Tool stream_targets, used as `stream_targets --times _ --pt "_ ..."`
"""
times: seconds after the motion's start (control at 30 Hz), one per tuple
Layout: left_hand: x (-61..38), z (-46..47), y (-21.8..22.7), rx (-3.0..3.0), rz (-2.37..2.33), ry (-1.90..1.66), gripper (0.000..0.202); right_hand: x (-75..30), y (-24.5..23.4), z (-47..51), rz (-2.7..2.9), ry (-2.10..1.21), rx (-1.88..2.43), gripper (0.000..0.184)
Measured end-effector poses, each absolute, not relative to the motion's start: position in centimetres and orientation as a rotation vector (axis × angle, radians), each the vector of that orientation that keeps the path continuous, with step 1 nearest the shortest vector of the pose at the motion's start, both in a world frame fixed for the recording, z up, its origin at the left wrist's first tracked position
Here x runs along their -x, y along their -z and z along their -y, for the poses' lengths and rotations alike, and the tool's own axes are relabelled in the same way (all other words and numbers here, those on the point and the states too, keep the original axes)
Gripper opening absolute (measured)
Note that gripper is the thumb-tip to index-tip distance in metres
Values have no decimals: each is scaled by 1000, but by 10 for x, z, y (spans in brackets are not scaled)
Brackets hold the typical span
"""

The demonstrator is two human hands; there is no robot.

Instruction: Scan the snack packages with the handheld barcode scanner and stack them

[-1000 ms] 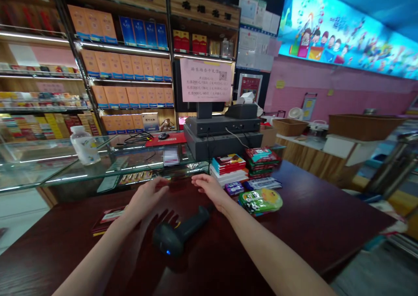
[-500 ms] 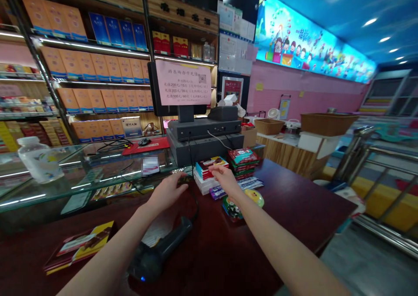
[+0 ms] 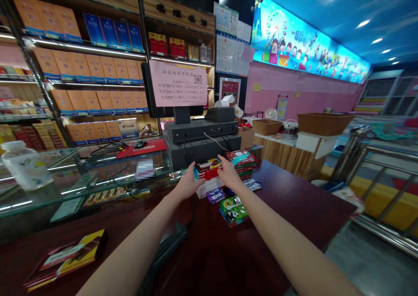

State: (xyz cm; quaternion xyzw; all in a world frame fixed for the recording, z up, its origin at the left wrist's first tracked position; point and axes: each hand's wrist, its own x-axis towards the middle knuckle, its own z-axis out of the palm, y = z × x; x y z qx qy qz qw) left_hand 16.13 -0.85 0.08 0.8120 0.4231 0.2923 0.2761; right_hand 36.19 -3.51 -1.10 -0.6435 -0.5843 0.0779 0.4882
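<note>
Both hands are at a small stack of red, flat chocolate boxes (image 3: 210, 173) at the back of the dark wooden counter (image 3: 209, 252). My left hand (image 3: 189, 183) presses on the stack's left side, thumb toward me and fingers at the far edge. On the right side, my right hand (image 3: 228, 175) grips it the same way. Under the red boxes sits a white box (image 3: 209, 186). Purple packets (image 3: 215, 195) and a green panda-print packet (image 3: 233, 210) lie in front. A black barcode scanner (image 3: 170, 246) is partly hidden behind my left forearm.
A maroon-and-yellow chocolate box (image 3: 68, 257) lies at the left. More packets (image 3: 243, 157) are piled right of the stack. Behind stand a cash drawer (image 3: 202, 150) and a monitor with a pink sign (image 3: 178, 85). A plastic bottle (image 3: 26, 165) stands on the glass case (image 3: 98, 174).
My left hand has moved right and forward from open space to the left side of the red stack. My right hand has settled on its right side. The view has turned slightly right.
</note>
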Motion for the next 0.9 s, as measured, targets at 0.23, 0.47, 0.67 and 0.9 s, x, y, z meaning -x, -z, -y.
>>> stream_targets --times 0.23,0.47,0.67,0.9 --pt "-175 6 1 -2103 -1168 -786 89 -364 18 30 1467 -154 1676 73" --pt "-172 10 2 -2080 -1148 -801 88 -357 21 42 1457 -132 1723 69" --pt "-159 20 -1 -2069 -1132 -825 85 -342 17 65 1458 -102 1771 65" --pt "-117 35 5 -2107 -1062 -859 71 -317 18 91 1447 -134 1634 57"
